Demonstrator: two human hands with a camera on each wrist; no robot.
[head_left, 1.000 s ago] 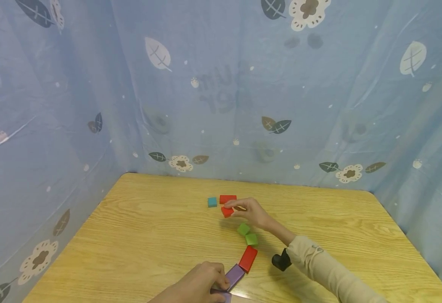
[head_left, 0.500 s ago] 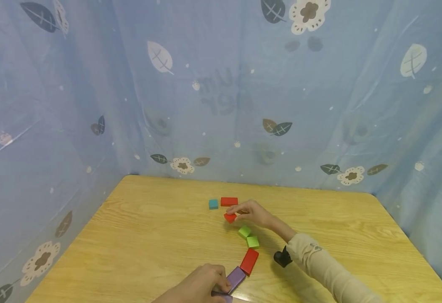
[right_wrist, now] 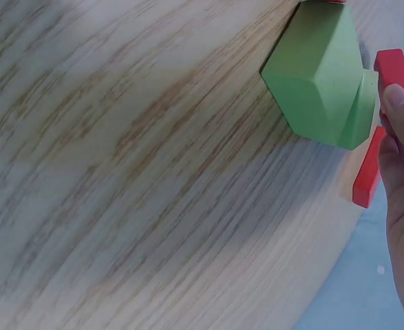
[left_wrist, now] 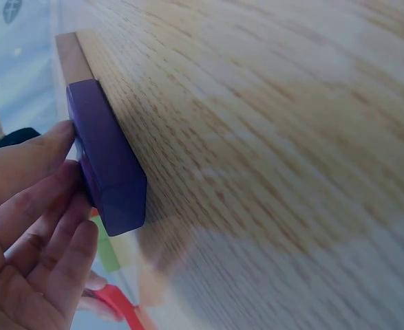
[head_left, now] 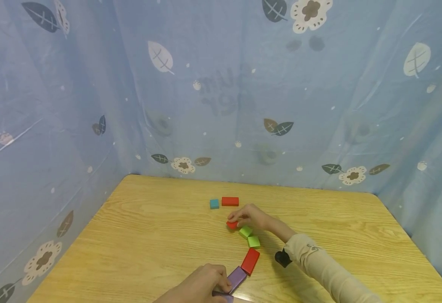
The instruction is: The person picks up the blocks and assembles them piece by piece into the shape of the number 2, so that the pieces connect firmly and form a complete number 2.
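Note:
My right hand [head_left: 252, 215] pinches a small red block [head_left: 232, 225] between thumb and fingers, just beyond the far green block [head_left: 245, 232]. In the right wrist view that red block [right_wrist: 392, 69] is held beside the green blocks [right_wrist: 319, 75]. My left hand [head_left: 202, 284] is at the near end of the row, its thumb and fingertips on a purple block [head_left: 224, 297]. The left wrist view shows the thumb against the side of the purple block [left_wrist: 109, 161], other fingers curled close by. Another purple block [head_left: 237, 278] and a red block [head_left: 250, 261] continue the curved row.
Farther back on the wooden table [head_left: 149, 235] lie a red rectangular block [head_left: 230, 201] and a small blue block [head_left: 214, 204]. A black object [head_left: 283, 258] sits at the right cuff. Blue patterned curtains [head_left: 221, 105] stand behind the table and at its sides.
My right hand has brought the red block from near the far red rectangular block toward me, close to the green blocks. The left hand has stayed at the purple blocks.

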